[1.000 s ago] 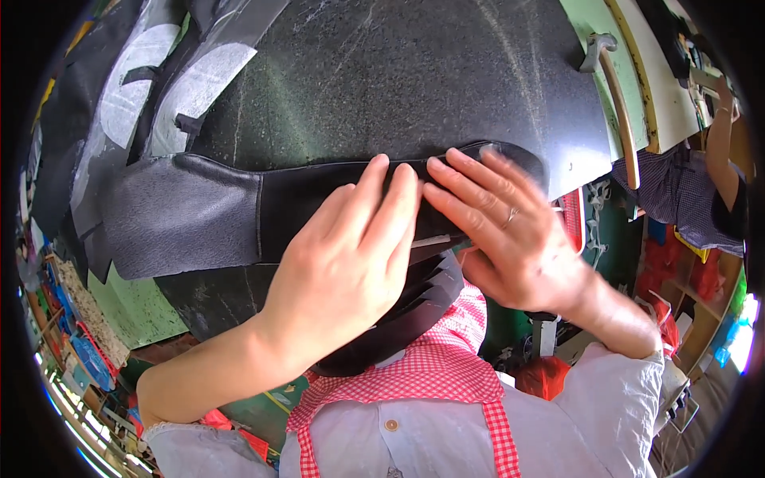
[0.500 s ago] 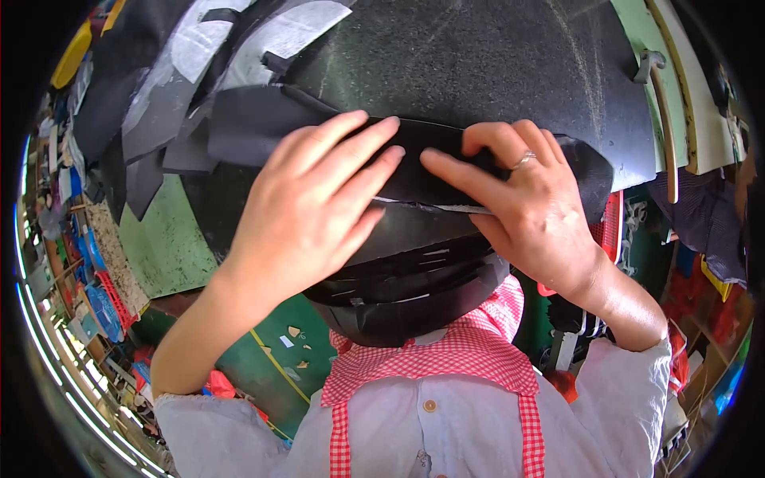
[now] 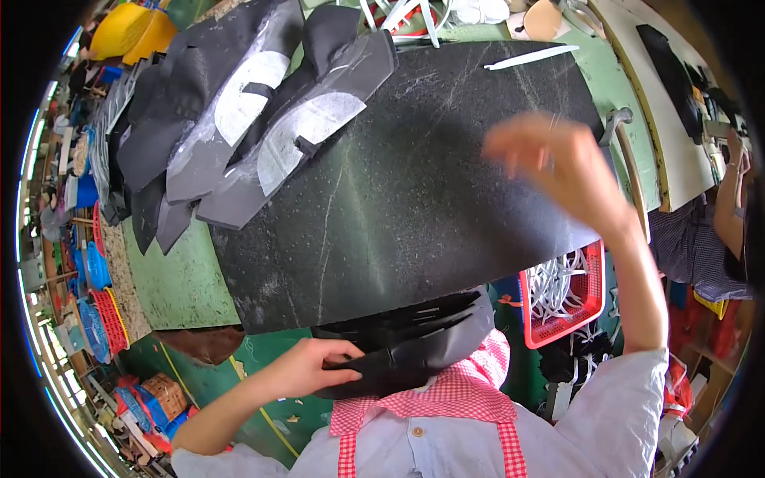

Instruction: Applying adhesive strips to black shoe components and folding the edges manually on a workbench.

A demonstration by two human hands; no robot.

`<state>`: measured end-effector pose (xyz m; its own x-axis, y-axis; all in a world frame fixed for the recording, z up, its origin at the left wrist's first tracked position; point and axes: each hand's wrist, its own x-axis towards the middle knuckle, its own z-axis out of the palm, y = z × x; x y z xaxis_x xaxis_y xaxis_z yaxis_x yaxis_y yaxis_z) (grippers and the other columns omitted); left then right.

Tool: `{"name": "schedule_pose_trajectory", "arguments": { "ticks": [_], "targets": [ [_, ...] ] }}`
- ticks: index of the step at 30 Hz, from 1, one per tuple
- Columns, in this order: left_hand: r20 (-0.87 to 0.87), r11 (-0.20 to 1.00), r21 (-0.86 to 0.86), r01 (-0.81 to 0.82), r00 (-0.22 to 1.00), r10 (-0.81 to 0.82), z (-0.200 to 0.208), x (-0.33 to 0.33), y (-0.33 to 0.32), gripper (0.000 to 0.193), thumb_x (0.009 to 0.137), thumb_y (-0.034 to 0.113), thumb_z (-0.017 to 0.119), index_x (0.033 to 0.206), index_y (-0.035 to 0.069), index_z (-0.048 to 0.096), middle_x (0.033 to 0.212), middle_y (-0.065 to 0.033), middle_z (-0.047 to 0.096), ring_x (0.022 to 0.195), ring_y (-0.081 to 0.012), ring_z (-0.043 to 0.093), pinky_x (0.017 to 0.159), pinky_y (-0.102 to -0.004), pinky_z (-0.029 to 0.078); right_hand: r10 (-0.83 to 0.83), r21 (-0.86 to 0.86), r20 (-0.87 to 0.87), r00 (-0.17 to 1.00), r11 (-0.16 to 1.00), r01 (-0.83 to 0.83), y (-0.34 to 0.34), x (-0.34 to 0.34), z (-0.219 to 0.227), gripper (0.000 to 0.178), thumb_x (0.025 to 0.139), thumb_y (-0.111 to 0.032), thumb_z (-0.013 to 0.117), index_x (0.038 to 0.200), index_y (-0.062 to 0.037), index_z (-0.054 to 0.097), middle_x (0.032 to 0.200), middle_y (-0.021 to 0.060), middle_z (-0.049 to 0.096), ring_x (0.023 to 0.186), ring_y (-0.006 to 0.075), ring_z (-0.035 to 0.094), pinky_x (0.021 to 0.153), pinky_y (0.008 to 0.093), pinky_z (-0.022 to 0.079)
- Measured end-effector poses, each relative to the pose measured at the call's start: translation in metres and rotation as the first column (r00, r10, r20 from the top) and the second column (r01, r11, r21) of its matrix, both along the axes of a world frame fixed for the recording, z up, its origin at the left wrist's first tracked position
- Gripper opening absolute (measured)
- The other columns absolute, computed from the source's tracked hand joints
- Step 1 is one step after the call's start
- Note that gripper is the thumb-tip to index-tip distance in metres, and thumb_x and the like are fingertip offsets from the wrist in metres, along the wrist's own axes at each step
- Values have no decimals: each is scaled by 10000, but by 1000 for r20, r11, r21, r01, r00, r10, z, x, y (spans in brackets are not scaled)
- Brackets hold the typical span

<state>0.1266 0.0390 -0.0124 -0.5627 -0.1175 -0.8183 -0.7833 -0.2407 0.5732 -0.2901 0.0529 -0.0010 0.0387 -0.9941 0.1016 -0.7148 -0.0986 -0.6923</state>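
Low in front of my body lies a stack of bent black sheet pieces [image 3: 406, 354], resting against a red checked apron [image 3: 438, 396]. My left hand [image 3: 311, 366] is closed on the near left edge of this stack, with the fingers over the rim. My right hand [image 3: 566, 163], smeared by motion, hovers above the right side of the dark scratched mat [image 3: 398, 191]; its fingers cannot be made out clearly. On the mat's left side lie more black cut pieces [image 3: 303, 135], some with whitish half-round patches. At the far edge rests a thin white strip [image 3: 532, 57].
A hammer [image 3: 625, 155] with a wooden handle lies at the mat's right edge. Below that corner hangs or stands a red basket [image 3: 596, 299] of white strips. Green tabletop [image 3: 179, 287] shows at left. Another person's arm [image 3: 729, 175] appears far right.
Both hands have left the black piece they were on over the mat's near edge. My left hand moved down to the stack, my right hand up and right. The mat now lies bare there.
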Motion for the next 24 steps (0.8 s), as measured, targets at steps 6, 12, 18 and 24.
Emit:
{"name": "schedule_pose_trajectory", "arguments": {
  "ticks": [6,12,18,24],
  "targets": [
    [-460,682,-716,-148,835,-302,32,-67,-58,253,872,13,771,1116,79,758,1061,-90,746,981,-282,745,837,-374,601,-447,-569,-589,673,821,48,-61,-117,-68,255,953,-149,710,1190,-94,635,1253,100,683,1170,327,631,1074,449,417],
    [-346,8,-935,-354,911,-222,-37,-92,-160,591,851,102,796,1418,120,630,1399,-150,635,1367,-335,555,1143,-457,449,-103,-125,116,988,985,118,-33,2,-13,44,1028,-44,617,1061,-30,593,960,59,657,840,174,657,830,342,523],
    [-400,26,-898,-439,789,-467,-18,-100,-94,556,752,161,815,1296,95,721,1316,-82,725,1063,-275,628,983,-429,475,-191,-8,524,830,973,230,38,-1,43,230,1028,-104,656,1220,18,622,935,54,642,737,96,608,682,228,512],
    [-571,455,-790,-410,762,-304,-33,-93,0,590,757,243,830,1338,209,735,1462,-123,577,1232,-327,573,1001,-462,466,-274,395,555,785,918,41,26,58,44,181,857,-15,850,989,13,729,866,66,742,643,34,635,552,176,480]
  ]
}}
